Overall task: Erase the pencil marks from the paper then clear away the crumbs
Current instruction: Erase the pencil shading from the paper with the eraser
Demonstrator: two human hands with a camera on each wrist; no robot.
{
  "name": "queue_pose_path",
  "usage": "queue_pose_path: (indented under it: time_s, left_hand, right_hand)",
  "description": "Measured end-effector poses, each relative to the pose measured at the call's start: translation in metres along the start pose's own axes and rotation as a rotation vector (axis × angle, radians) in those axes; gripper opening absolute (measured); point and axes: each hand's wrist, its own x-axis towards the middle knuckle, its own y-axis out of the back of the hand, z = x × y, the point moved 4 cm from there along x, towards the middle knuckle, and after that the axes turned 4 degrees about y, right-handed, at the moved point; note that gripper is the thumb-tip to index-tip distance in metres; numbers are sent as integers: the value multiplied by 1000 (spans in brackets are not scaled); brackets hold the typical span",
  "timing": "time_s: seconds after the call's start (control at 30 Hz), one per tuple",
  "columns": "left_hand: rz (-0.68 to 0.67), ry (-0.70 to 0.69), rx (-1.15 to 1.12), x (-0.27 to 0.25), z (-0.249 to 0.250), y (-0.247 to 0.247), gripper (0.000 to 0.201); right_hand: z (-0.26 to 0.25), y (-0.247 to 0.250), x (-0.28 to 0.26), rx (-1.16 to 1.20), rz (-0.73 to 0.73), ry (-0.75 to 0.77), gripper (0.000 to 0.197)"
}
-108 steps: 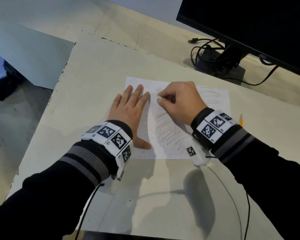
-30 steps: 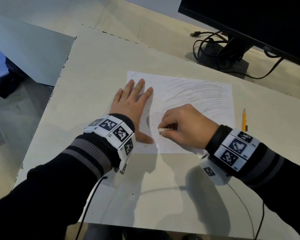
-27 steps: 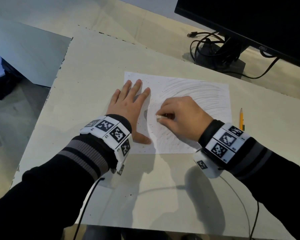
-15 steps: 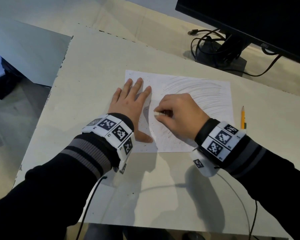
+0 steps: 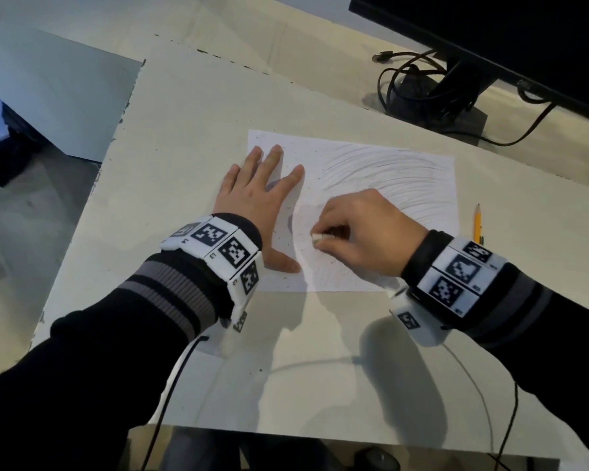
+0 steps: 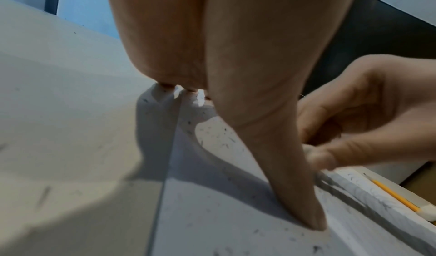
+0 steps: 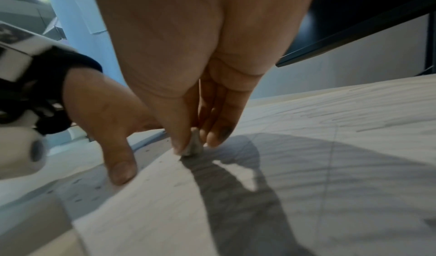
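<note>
Fingers (image 5: 323,229) of right hand (image 5: 364,232) pinch eraser (image 5: 316,238) on paper (image 5: 388,171); left hand (image 5: 255,198) lies flat, fingers straight, on its left edge.

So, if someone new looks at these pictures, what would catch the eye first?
First, the two hands on the white paper: the left hand lies flat on its left part, and the right hand pinches a small white eraser against the sheet. Next, the curved pencil marks on the right half and the dark crumbs near the left hand. A yellow pencil lies right of the paper.
</note>
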Motion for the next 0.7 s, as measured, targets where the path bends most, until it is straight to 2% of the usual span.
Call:
queue_pose_path:
  time_s: [0.1,0.23,0.27,0.4,0.43,0.57,0.6,0.7]
  left_hand:
    - [-1,3,5,-1,-1,0,143]
    - [9,2,-2,1,0,-1,143]
    - [7,0,-5,1,0,-1,143]
    - [6,7,-11,1,-1,-1,144]
    - [4,9,-10,0,-2,-1,144]
    - [10,6,-21,1,-1,-1,145]
    - [9,4,-20,1,0,-1,144]
    - [-1,8,1,2,-1,-2,143]
  right_hand:
    - [1,-1,-2,-8,97,-10,9]
    - [-7,-13,-19,89,-82,-6,4]
    - [-6,-12,-18,88,-82,-10,5]
    - [0,-6,-13,79,104,-12,5]
    - [-2,-8,-17,109,97,-6,4]
    - [-8,-16,-25,122,-104,22,5]
    - [-5,-13,-22,104,-89,18,5]
    - [-1,-8,-17,68,77,15,7]
